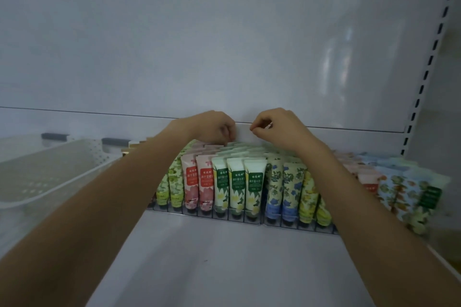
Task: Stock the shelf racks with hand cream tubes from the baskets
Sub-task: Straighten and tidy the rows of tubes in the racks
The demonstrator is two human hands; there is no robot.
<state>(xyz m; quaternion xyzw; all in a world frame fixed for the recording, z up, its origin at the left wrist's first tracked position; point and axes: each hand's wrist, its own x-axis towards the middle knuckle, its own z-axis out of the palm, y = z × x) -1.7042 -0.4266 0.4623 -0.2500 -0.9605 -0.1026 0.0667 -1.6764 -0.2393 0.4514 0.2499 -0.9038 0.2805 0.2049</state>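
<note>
Reaching over the filled rows, we had both arms stretched to the back of the shelf (224, 262). Our left hand (214, 127) hung with its fingers curled downward, their tips at the tops of the rearmost tubes where the pink and the white-and-green rows meet; we could not tell whether it gripped one. Our right hand (277, 123) was near it, just apart, fingers curled and thumb and forefinger drawn together in a pinch against the white back panel (224, 45); whether anything lay in that pinch we could not tell.

The hand cream tubes (235, 182) stood cap-down in a wire rack (224, 218) that ran across the shelf, packed in lanes by pattern: green leaves at the left, then pink blossoms, then white with green labels, then blue flowers, then yellow. Further right more tubes showed, but blurred.

Left of the rack, partly behind our left forearm, sat a white perforated basket (50, 169), with dark handles showing at its far end. A slotted upright (424, 70) rose along the right edge of the back panel.
</note>
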